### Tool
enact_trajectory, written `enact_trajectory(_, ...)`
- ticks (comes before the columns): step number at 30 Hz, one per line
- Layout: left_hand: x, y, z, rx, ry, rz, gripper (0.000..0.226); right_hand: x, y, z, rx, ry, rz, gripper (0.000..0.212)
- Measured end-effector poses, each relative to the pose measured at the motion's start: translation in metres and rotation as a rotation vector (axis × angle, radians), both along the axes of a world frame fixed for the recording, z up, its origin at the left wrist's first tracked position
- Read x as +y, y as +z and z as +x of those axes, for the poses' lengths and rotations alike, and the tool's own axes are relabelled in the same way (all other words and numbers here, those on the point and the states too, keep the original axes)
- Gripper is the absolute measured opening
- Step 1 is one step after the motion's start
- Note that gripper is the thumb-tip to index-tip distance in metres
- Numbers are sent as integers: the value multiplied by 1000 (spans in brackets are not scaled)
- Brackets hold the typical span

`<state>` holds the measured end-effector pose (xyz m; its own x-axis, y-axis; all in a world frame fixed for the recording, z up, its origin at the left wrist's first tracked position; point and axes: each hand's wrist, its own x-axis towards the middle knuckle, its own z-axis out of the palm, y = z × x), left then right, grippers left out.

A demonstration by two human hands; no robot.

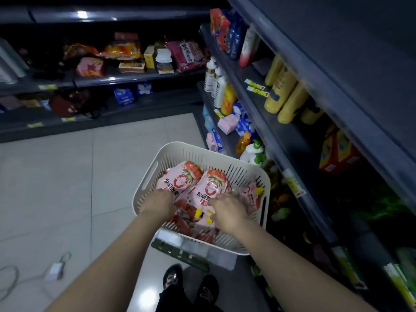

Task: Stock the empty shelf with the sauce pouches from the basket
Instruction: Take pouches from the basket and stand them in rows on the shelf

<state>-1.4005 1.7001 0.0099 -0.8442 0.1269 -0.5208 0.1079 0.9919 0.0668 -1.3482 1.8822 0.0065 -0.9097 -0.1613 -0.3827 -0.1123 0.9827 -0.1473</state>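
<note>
**DESK:** What's in frame?

**OPERATOR:** A shop aisle, seen from my head camera. Both my hands are down in the cream slotted basket (146,176), which sits on a green-and-white stand (177,251) just left of the dark shelving (292,143). My right hand (227,210) has its fingers curled on the near edge of the middle pouch (210,188). My left hand (161,200) is at the near edge of the left pouch (177,181). Its fingers are buried, so I cannot tell whether it has a grasp.

**DESK:** How would you lift?

**OPERATOR:** By the seam, I'd say, not the soft belly. One pouch per hand, raised straight up, so the slick film doesn't slip or drag its neighbours out. More pouches lie beneath and to the right.

**DESK:** And the room?

**OPERATOR:** Pale glossy floor tiles (67,176), with a white charger (54,271) and its cable lying near left. Yellow bottles (286,93) stand on the right shelves, snack packets (121,50) on the far ones. Which shelf is the empty one, I cannot tell.
</note>
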Motion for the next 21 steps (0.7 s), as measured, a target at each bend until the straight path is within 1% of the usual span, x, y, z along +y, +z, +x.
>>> enact_trajectory(2, 1, -13, -11, -28, 95, 46, 26, -3, -15, -13, -36, 16, -16, 33)
enact_trajectory(5, 0, -41, -29, -40, 285, 135, 36, -7, -35, -29, -70, 41, -30, 32)
enact_trajectory(8, 0, -74, -40, -93, 484, 223, 51, -11, -50, -46, -100, 106, -25, 41)
enact_trajectory(10, 1, -90, -44, -141, 673, 342, 51, -14, -55, -57, -114, 158, -17, 52)
enact_trajectory(12, -1, -119, -47, -185, 836, 415, 50, -19, -61, -67, -137, 204, -6, 59)
enact_trajectory(14, 0, -151, -47, -190, 1035, 488, 57, -23, -69, -75, -155, 244, 10, 62)
enact_trajectory(15, 1, -165, -48, -190, 1166, 561, 58, -26, -73, -78, -163, 261, 21, 62)
enact_trajectory(16, 3, -169, -49, -219, 1283, 621, 54, -27, -78, -81, -171, 278, 32, 61)
enact_trajectory(17, 7, -158, -48, -246, 1412, 703, 45, -29, -81, -82, -180, 296, 43, 61)
enact_trajectory(19, 14, -123, -49, -255, 1606, 912, 19, -30, -86, -83, -195, 328, 55, 68)
enact_trajectory(20, 16, -114, -50, -245, 1692, 997, 16, -30, -87, -84, -191, 340, 59, 72)
enact_trajectory(21, 16, -112, -50, -225, 1757, 1037, 19, -29, -90, -85, -177, 353, 62, 73)
